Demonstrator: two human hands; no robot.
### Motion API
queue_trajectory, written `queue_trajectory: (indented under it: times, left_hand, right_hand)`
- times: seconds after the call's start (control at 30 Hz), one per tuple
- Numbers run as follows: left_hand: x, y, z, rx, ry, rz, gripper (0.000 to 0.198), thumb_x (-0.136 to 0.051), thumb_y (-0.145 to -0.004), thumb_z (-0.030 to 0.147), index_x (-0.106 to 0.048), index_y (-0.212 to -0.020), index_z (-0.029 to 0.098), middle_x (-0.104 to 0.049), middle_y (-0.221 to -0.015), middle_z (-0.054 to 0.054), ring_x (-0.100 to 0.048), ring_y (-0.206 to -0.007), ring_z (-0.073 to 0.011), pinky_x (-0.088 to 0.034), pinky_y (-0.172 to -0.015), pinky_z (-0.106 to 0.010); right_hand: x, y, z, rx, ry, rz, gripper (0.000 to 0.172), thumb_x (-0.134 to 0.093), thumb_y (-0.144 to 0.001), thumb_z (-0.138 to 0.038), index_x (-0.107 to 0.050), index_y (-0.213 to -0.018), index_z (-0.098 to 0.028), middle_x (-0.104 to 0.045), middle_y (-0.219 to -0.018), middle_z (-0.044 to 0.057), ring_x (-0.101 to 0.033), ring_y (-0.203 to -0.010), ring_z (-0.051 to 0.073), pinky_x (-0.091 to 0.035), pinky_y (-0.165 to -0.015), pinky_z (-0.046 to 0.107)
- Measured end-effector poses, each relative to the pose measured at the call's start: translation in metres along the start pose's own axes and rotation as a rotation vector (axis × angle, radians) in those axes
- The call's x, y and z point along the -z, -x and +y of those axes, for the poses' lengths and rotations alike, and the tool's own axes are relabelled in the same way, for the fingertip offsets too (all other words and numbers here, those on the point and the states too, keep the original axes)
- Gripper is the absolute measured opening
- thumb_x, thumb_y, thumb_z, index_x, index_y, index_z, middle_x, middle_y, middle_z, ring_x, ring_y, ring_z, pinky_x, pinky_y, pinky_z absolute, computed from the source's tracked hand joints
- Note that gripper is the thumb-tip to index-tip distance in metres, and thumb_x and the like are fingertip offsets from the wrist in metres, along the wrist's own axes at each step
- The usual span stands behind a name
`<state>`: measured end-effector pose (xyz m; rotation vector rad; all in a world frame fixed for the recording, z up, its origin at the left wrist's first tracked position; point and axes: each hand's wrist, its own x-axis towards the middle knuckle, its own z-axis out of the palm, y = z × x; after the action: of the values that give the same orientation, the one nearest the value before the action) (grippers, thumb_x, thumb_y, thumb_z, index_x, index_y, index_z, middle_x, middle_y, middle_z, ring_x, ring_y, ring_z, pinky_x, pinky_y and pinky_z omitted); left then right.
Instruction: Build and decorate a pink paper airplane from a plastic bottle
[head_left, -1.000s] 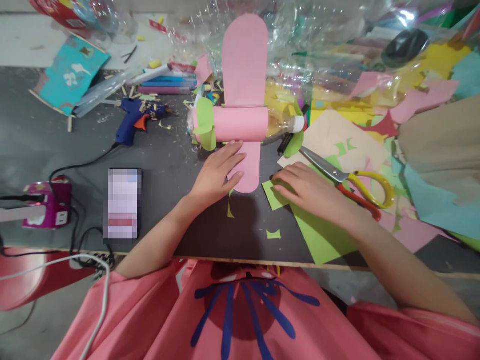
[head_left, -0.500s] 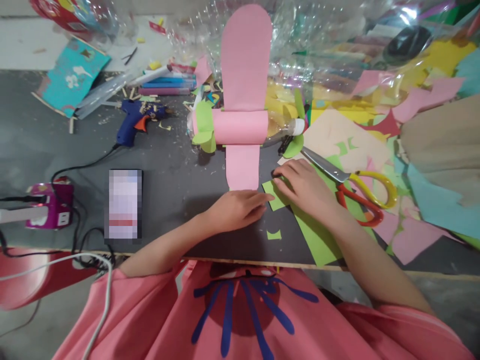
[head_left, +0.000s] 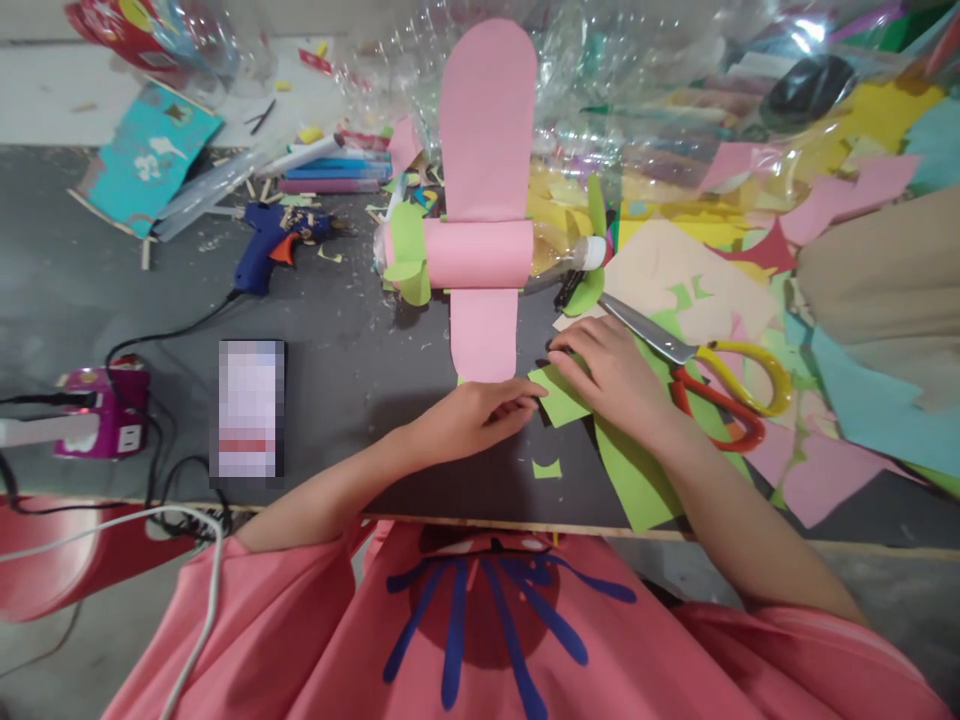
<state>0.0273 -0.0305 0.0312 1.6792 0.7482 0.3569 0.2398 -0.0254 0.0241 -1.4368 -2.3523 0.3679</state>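
My left hand [head_left: 495,408] is low over the table with its fingers drawn together, the fingertips at the left edge of a small green paper piece [head_left: 562,400]. My right hand [head_left: 611,365] lies palm down, partly covering that piece's right side, its fingers loosely bent and apart. Under my right wrist is a larger green sheet [head_left: 637,480]. Just beyond my left hand rests a plastic bottle [head_left: 551,250] on its side, with a pink paper band [head_left: 480,255], long pink wings [head_left: 491,120] and green paper fins [head_left: 409,250]. A small green scrap [head_left: 547,469] lies nearer the table edge.
Scissors [head_left: 720,385] with yellow and red handles lie right of my right hand, among paper scraps [head_left: 832,470]. On the left are a blue glue gun [head_left: 262,245], a phone [head_left: 247,410] and a purple power block [head_left: 112,410] with cords. Clear plastic bottles [head_left: 637,60] fill the back.
The small green piece has shifted slightly right and turned a little. My left fingers have curled more at its edge. My right hand has barely moved.
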Motion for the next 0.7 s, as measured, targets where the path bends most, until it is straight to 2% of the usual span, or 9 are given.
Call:
queue_trajectory:
  times: [0.1, 0.2, 0.3, 0.47, 0.6, 0.7]
  left_hand:
    - [-0.005, -0.001, -0.002, 0.055, 0.316, -0.058, 0.045, -0.043, -0.092, 0.028, -0.044, -0.136, 0.014, -0.066, -0.117, -0.011, -0.064, -0.105, -0.0137, -0.05, -0.09, -0.027]
    - [-0.009, -0.002, -0.002, 0.171, 0.516, -0.118, 0.047, -0.047, -0.091, 0.031, -0.046, -0.136, 0.019, -0.056, -0.136, -0.009, -0.057, -0.12, -0.0165, -0.046, -0.101, -0.03]
    - [-0.009, -0.003, 0.0, 0.271, 0.586, -0.113, 0.047, -0.051, -0.09, 0.034, -0.05, -0.134, 0.02, -0.047, -0.146, -0.005, -0.046, -0.132, -0.019, -0.037, -0.111, -0.032]
    - [-0.005, -0.004, 0.001, 0.258, 0.597, -0.115, 0.042, -0.051, -0.091, 0.03, -0.055, -0.131, 0.02, -0.048, -0.144, 0.0, -0.038, -0.139, -0.0174, -0.025, -0.119, -0.032]
    - [-0.004, -0.004, -0.001, 0.247, 0.615, -0.113, 0.04, -0.053, -0.09, 0.032, -0.057, -0.129, 0.024, -0.049, -0.143, 0.002, -0.038, -0.139, -0.018, -0.024, -0.12, -0.033]
    - [-0.005, -0.004, -0.002, 0.228, 0.66, -0.096, 0.041, -0.057, -0.088, 0.038, -0.059, -0.127, 0.025, -0.049, -0.143, 0.001, -0.038, -0.139, -0.0191, -0.026, -0.119, -0.034]
  right_hand:
    - [0.0, 0.0, 0.002, 0.018, -0.09, 0.068, 0.025, -0.038, -0.097, -0.025, -0.058, -0.082, -0.02, -0.065, -0.09, 0.008, -0.059, -0.09, 0.022, -0.043, -0.083, 0.038]
    - [-0.001, 0.0, 0.003, -0.008, -0.164, 0.128, 0.027, -0.038, -0.097, -0.025, -0.06, -0.082, -0.02, -0.067, -0.094, 0.009, -0.06, -0.093, 0.022, -0.045, -0.084, 0.039]
    - [0.0, 0.0, 0.003, -0.073, -0.232, 0.141, 0.025, -0.039, -0.096, -0.028, -0.061, -0.088, -0.02, -0.067, -0.099, 0.01, -0.061, -0.098, 0.023, -0.046, -0.087, 0.041]
    - [0.008, 0.006, -0.002, -0.198, -0.371, 0.146, 0.025, -0.042, -0.095, -0.033, -0.057, -0.11, -0.022, -0.062, -0.12, 0.011, -0.057, -0.115, 0.023, -0.045, -0.098, 0.043]
    - [0.009, 0.03, -0.004, -0.296, -0.432, 0.147, 0.031, -0.043, -0.094, -0.035, -0.05, -0.123, -0.025, -0.057, -0.128, 0.01, -0.051, -0.125, 0.024, -0.042, -0.104, 0.044]
    - [0.006, 0.051, 0.002, -0.381, -0.394, 0.161, 0.035, -0.043, -0.093, -0.039, -0.05, -0.124, -0.024, -0.057, -0.129, 0.011, -0.052, -0.124, 0.026, -0.041, -0.105, 0.047]
